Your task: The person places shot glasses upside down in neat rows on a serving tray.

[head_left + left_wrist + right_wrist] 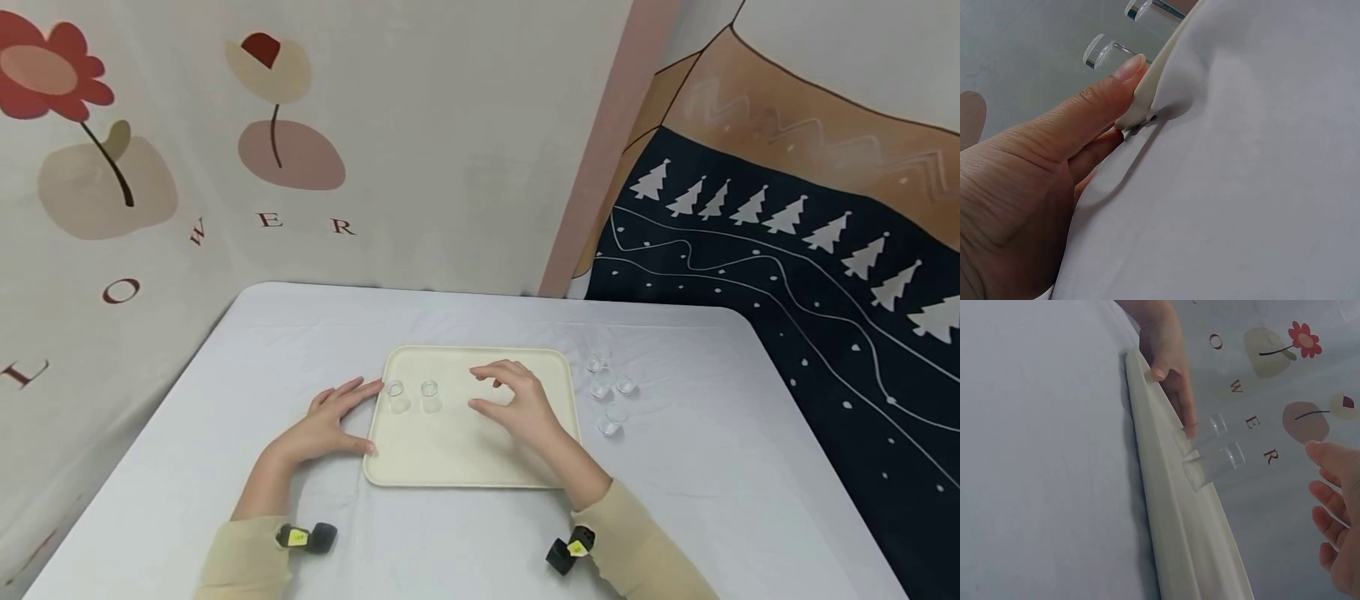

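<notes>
Tray (442,457) on white tablecloth (442,542), flowered backdrop (420,150)

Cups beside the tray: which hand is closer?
Right: the right hand hovers over the tray, left of the cups; the left hand is at the tray's opposite edge.

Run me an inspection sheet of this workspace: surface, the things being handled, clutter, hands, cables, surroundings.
Surface: white tablecloth, lightly creased.
Job's things: cream tray with two clear glasses upright towards its left side; more clear glasses grouped on the cloth right of the tray.
Clutter: nothing seen.
Hands: left hand touches the tray's left edge; right hand is over the tray, thumb and fingers apart, holding nothing.
Cables: nothing seen.
Surroundings: pale backdrop with flowers and letters behind the table; dark tree-patterned hanging at right.
</notes>
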The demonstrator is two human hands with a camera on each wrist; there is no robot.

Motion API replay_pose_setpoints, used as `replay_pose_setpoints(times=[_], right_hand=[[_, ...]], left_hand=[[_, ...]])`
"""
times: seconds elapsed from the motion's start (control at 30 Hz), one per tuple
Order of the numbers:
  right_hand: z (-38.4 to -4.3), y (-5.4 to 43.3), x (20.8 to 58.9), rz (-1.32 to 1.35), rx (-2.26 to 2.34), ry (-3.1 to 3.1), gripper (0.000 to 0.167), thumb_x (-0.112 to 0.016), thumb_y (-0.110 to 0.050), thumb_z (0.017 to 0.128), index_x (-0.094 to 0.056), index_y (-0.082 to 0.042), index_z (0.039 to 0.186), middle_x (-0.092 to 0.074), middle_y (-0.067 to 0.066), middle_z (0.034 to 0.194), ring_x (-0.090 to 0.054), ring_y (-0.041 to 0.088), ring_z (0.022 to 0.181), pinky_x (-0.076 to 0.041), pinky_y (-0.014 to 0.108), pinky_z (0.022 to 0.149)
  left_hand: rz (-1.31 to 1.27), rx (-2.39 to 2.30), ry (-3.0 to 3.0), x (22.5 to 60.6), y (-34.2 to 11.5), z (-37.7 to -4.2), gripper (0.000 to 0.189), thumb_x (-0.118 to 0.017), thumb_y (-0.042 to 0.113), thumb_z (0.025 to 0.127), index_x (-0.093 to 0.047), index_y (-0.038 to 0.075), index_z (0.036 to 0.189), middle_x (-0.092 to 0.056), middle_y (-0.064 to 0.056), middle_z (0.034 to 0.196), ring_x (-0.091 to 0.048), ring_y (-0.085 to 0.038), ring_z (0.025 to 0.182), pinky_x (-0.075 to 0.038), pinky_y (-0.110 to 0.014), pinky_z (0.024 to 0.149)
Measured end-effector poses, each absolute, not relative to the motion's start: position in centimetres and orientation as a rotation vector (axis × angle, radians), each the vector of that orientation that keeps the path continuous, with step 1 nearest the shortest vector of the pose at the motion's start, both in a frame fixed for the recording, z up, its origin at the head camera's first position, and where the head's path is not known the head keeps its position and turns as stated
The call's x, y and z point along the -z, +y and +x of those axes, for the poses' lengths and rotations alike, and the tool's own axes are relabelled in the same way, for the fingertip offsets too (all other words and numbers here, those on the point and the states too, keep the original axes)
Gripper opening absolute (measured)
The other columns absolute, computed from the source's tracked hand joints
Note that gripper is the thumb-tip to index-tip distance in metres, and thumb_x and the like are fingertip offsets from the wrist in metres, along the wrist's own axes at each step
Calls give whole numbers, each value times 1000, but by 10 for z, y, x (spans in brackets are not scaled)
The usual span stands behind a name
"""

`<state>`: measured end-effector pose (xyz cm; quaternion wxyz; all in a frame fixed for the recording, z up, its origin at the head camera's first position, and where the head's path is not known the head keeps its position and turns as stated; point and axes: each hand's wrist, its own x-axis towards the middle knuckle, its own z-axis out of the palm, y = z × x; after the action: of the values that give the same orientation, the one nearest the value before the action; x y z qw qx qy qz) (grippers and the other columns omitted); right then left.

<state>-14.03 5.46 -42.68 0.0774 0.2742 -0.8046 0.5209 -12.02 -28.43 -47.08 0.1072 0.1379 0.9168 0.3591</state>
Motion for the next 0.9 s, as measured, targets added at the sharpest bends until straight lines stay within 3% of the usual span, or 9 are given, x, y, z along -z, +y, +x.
replay_pose_setpoints(times=[0.2,0.37,0.67,0.9], right_hand=[[-136,77,420,829,-1494,-2381,40,-82,-12,76,-69,-8,114,-66,-7,109,-55,14,91,-50,40,78],[-131,98,417,827,-1446,-2345,41,-83,-9,74,-70,-9,113,-68,-2,107,-56,14,91,-48,30,79],[-119,136,413,759,-1333,-2331,45,-84,0,67,-70,-3,110,-68,4,104,-57,20,89,-47,29,80],[-113,165,415,655,-1270,-2390,48,-86,-1,66,-70,-7,111,-67,1,108,-56,19,91,-48,38,77]], left_hand=[[406,-1058,2699,471,-285,-121,102,-85,49,61,-39,20,148,-24,-18,154,-5,-43,140,-4,-65,106],[412,-1061,2694,470,-284,-121,102,-85,49,62,-38,20,148,-23,-18,154,-4,-44,140,-4,-65,105],[398,-1058,2701,471,-284,-121,102,-85,48,61,-38,21,148,-22,-19,154,-4,-44,140,-4,-66,105],[407,-1057,2700,472,-284,-121,102,-85,48,61,-39,21,148,-23,-19,154,-4,-43,140,-3,-66,106]])
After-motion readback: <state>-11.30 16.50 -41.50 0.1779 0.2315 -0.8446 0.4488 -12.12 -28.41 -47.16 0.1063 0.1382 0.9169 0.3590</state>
